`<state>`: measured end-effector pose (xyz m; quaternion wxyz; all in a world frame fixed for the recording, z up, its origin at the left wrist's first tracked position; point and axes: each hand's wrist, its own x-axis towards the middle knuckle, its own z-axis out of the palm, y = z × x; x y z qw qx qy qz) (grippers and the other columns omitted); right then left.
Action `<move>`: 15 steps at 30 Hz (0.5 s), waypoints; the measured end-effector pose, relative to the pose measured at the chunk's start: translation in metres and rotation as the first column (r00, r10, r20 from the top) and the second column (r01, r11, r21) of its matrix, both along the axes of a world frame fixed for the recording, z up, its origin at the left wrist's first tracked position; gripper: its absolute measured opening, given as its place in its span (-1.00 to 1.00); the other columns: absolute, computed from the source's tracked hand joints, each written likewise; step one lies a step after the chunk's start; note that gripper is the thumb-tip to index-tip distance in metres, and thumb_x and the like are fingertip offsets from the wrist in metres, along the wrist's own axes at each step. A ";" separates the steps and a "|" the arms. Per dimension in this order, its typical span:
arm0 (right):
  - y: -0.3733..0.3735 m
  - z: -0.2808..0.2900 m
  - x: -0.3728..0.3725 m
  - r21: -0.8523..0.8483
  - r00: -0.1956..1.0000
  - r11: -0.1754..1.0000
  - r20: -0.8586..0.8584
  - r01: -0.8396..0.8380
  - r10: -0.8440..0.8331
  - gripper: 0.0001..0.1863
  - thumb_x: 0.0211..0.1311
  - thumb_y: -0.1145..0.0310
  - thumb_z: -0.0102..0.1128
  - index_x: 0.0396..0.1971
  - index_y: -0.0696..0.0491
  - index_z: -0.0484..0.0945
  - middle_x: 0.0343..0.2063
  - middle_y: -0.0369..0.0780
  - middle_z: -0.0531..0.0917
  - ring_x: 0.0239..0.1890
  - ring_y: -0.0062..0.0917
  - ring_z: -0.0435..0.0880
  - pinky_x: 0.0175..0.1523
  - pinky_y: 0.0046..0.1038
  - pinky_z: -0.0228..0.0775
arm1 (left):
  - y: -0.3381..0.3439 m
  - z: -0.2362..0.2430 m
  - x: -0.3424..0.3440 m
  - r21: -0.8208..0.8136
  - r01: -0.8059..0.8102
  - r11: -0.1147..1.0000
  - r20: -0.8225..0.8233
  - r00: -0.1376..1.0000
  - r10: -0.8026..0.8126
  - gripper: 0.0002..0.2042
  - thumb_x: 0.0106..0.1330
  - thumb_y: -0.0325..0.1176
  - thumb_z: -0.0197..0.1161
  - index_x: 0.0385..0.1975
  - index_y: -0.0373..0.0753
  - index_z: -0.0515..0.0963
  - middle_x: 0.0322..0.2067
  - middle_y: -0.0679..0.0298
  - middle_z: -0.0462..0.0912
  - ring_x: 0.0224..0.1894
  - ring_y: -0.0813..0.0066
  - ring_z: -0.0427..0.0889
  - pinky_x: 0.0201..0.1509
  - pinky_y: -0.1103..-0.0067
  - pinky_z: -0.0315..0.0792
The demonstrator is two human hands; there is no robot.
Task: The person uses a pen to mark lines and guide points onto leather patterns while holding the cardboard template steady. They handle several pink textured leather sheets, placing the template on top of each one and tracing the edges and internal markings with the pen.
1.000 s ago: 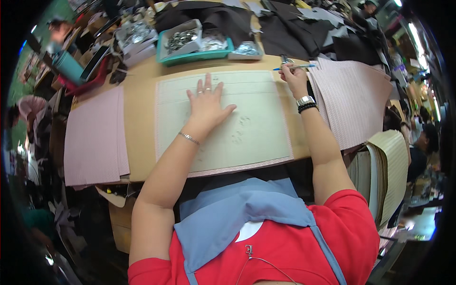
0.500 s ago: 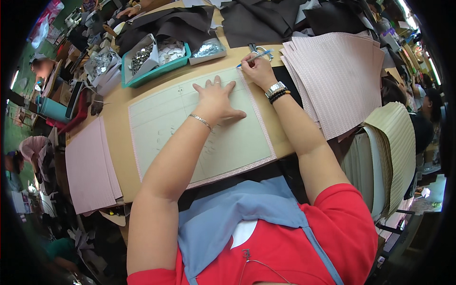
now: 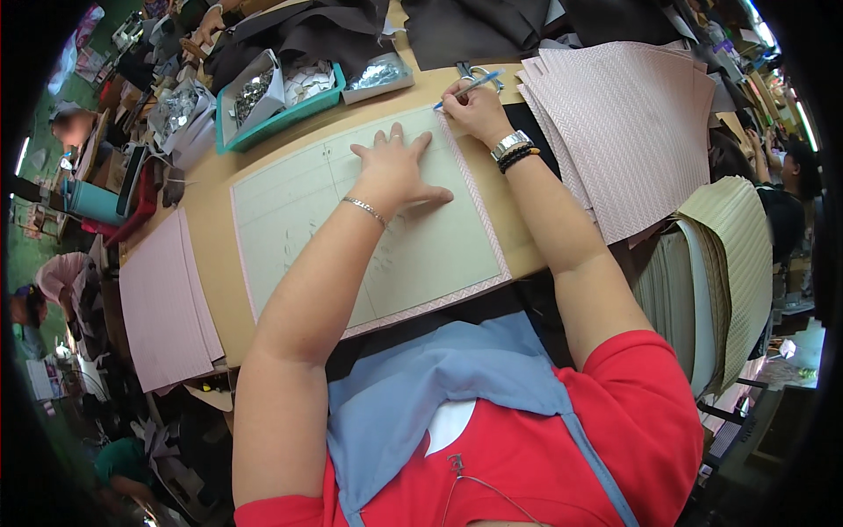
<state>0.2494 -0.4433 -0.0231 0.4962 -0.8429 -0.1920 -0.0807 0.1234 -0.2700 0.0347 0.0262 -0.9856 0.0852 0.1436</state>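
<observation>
My left hand (image 3: pixel 392 171) lies flat with its fingers spread on a pale greenish card template (image 3: pixel 421 263) that carries ruled lines and pencil marks. Under the template is a pink woven-textured sheet (image 3: pixel 481 198), its edge showing as a narrow border. At the template's far right corner, my right hand (image 3: pixel 475 111) grips a blue pen (image 3: pixel 479 83), whose tip is at that corner. Just beyond the right hand lie scissors (image 3: pixel 485 75), partly hidden by it.
Pink textured sheets (image 3: pixel 623 132) are stacked at the right, more pink sheets (image 3: pixel 165 303) at the left. A teal tray (image 3: pixel 294 112) of small metal and white pieces sits at far left, beside a box (image 3: pixel 379 79) of shiny parts. Dark material (image 3: pixel 474 31) covers the back. Cream quilted sheets (image 3: pixel 729 263) hang at right.
The whole view has shifted slightly, with the table things a little higher in the picture. My left hand stays spread on the template, and the pen remains near the far right corner.
</observation>
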 end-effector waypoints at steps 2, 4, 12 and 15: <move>0.000 0.001 -0.004 -0.032 0.998 0.999 -0.060 -0.024 0.022 -0.77 0.21 0.21 0.26 -0.36 0.08 0.70 -0.58 -0.23 0.72 -0.54 -0.57 0.66 -0.34 -0.48 0.48 | 0.003 -0.002 -0.003 -0.017 -0.007 1.000 -0.001 1.000 0.007 0.23 -0.24 0.63 0.35 0.54 0.18 0.19 0.52 -0.09 0.11 0.52 -0.18 0.17 0.32 -0.36 0.17; -0.013 -0.005 0.000 0.010 0.995 1.000 -0.102 0.008 -0.007 -0.77 0.22 0.20 0.28 -0.34 0.06 0.70 -0.56 -0.25 0.72 -0.52 -0.62 0.66 -0.33 -0.49 0.47 | 0.002 -0.004 -0.005 -0.040 0.002 0.999 0.020 1.000 -0.001 0.21 -0.20 0.62 0.33 0.54 0.17 0.18 0.53 -0.09 0.10 0.53 -0.19 0.16 0.33 -0.37 0.13; -0.020 0.025 -0.068 0.507 0.960 0.859 -0.200 -0.070 0.196 -0.82 0.44 0.39 0.24 -0.10 0.18 0.64 -0.28 -0.19 0.77 -0.29 -0.64 0.73 -0.17 -0.60 0.63 | 0.109 0.018 -0.064 -0.131 -0.136 0.982 0.096 0.984 0.149 0.06 -0.02 0.41 0.42 0.53 0.14 0.19 0.53 -0.13 0.09 0.52 -0.07 0.20 0.42 -0.35 0.02; 0.011 0.034 -0.120 0.467 0.926 0.868 -0.228 -0.167 0.301 -0.82 0.44 0.40 0.24 -0.11 0.19 0.64 -0.28 -0.19 0.77 -0.24 -0.62 0.75 -0.13 -0.58 0.63 | 0.176 0.024 -0.119 -0.012 -0.213 0.977 -0.010 0.977 0.213 0.09 -0.09 0.34 0.50 0.52 0.12 0.21 0.51 -0.15 0.12 0.51 -0.08 0.22 0.43 -0.31 0.06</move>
